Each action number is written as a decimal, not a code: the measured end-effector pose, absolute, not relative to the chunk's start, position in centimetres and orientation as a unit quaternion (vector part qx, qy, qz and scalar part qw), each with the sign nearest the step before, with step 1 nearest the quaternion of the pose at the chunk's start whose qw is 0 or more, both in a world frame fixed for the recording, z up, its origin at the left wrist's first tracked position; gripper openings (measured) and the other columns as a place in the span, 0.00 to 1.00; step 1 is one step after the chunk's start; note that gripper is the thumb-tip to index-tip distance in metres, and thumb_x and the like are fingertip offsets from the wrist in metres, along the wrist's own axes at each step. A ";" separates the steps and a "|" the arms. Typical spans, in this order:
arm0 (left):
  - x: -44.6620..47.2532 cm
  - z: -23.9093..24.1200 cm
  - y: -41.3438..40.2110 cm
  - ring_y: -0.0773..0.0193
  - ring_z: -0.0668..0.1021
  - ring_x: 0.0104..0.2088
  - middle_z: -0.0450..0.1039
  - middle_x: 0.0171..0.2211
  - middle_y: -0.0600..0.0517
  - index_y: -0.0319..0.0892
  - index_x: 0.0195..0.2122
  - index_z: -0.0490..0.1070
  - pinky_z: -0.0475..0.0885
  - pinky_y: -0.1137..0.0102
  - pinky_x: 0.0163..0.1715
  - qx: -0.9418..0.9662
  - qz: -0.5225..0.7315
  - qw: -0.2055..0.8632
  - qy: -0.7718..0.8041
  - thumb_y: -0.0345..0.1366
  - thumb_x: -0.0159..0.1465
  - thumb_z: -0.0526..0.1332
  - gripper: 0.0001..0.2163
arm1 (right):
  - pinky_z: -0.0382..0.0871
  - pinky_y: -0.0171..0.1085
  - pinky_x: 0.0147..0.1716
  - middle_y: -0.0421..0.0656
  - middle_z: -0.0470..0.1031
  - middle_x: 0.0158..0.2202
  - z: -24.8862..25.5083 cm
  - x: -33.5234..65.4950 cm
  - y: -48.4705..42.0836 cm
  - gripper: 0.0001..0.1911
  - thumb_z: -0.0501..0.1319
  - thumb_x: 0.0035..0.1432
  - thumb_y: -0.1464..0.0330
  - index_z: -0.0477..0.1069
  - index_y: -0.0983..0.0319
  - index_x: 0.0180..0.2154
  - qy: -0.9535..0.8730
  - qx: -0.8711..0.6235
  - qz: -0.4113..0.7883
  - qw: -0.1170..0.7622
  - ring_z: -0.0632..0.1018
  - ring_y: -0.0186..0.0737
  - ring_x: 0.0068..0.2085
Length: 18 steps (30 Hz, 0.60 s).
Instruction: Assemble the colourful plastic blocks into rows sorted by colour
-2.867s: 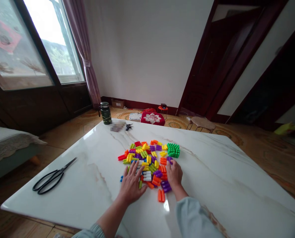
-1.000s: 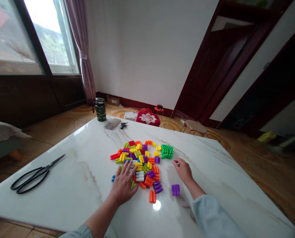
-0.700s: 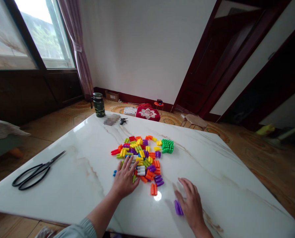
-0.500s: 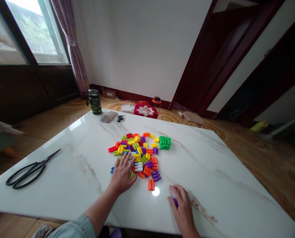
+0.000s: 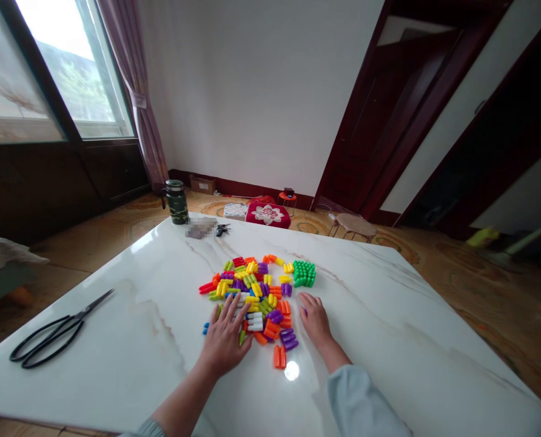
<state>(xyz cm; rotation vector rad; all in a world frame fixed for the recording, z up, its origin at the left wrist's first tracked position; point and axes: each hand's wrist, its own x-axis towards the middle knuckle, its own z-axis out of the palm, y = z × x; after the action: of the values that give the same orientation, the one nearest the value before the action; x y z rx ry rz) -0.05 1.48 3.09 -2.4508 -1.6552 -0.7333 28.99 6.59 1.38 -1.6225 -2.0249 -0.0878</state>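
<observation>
A plain white wall (image 5: pixel 261 91) is being seen behind the scene, flanked by a dark-red door (image 5: pixel 370 133) at the right and a purple curtain (image 5: pixel 138 103) by the window at the left. In the foreground, a white marble-patterned table (image 5: pixel 129 364) is being used as the work surface, while a round stool (image 5: pixel 355 224) and a red flower-patterned cushion (image 5: pixel 270 215) are being glimpsed beyond its far edge. A loose pile of multicolored plastic pieces (image 5: pixel 255 286) is being kept near the table's middle. Black-handled scissors (image 5: pixel 83 313) are being left well apart at the left, and a camouflage flask (image 5: pixel 177 203) is being stood upright at the far corner. The left hand (image 5: pixel 224 334) is being laid with fingers spread wide over the pile's near-left edge. The right hand (image 5: pixel 315 318) is being held just right of the pile, fingers curled. A block of green pieces (image 5: pixel 304 274) is being set at the far right, and keys (image 5: pixel 222 230) are being displayed near the flask. A purple piece (image 5: pixel 303 308) is being gripped in the right hand, mostly hidden.
</observation>
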 end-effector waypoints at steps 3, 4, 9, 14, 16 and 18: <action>-0.1 3.0 1.5 0.46 0.53 0.68 0.50 0.68 0.47 0.50 0.65 0.57 0.52 0.48 0.63 -0.805 -0.236 0.051 -0.543 0.41 0.59 0.59 0.31 | 0.67 0.43 0.53 0.47 0.73 0.54 1.3 28.4 7.9 0.23 0.52 0.59 0.76 0.70 0.63 0.55 -0.757 -0.598 -0.047 0.258 0.71 0.44 0.52; -0.1 3.0 1.5 0.46 0.53 0.68 0.50 0.68 0.47 0.50 0.66 0.57 0.51 0.48 0.63 -0.805 -0.236 0.052 -0.541 0.41 0.59 0.59 0.31 | 0.67 0.43 0.53 0.47 0.73 0.54 1.3 28.3 8.2 0.24 0.53 0.58 0.76 0.69 0.63 0.56 -0.758 -0.598 -0.053 0.256 0.71 0.44 0.52; -0.2 2.8 1.5 0.45 0.54 0.67 0.50 0.68 0.47 0.50 0.66 0.56 0.52 0.48 0.63 -0.806 -0.239 0.052 -0.539 0.41 0.59 0.59 0.32 | 0.65 0.43 0.55 0.47 0.73 0.54 1.2 28.1 9.0 0.23 0.53 0.59 0.76 0.69 0.62 0.56 -0.755 -0.600 -0.062 0.259 0.71 0.44 0.53; -0.1 3.1 1.4 0.45 0.55 0.67 0.51 0.68 0.47 0.50 0.65 0.57 0.52 0.48 0.63 -0.803 -0.237 0.045 -0.544 0.41 0.59 0.59 0.31 | 0.67 0.46 0.54 0.51 0.72 0.51 0.9 28.7 8.1 0.21 0.58 0.58 0.66 0.70 0.64 0.53 -0.727 -0.606 -0.033 0.322 0.71 0.47 0.52; 0.0 3.3 1.4 0.45 0.55 0.67 0.51 0.68 0.47 0.50 0.65 0.58 0.52 0.48 0.63 -0.802 -0.241 0.041 -0.545 0.41 0.59 0.59 0.31 | 0.67 0.47 0.53 0.52 0.72 0.50 0.9 29.4 7.2 0.23 0.60 0.57 0.60 0.69 0.64 0.52 -0.710 -0.609 -0.029 0.351 0.71 0.48 0.52; 0.0 3.4 1.4 0.45 0.55 0.67 0.52 0.68 0.47 0.50 0.64 0.59 0.52 0.48 0.63 -0.801 -0.246 0.039 -0.545 0.41 0.59 0.59 0.30 | 0.67 0.48 0.52 0.52 0.72 0.48 1.1 30.3 6.3 0.24 0.60 0.57 0.57 0.70 0.64 0.51 -0.690 -0.622 -0.031 0.370 0.72 0.49 0.51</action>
<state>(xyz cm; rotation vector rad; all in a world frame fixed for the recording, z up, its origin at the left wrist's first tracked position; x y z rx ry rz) 0.05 1.38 3.39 -2.4554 -1.6709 -0.7552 30.25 6.26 1.15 -1.5953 -1.7695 -0.0793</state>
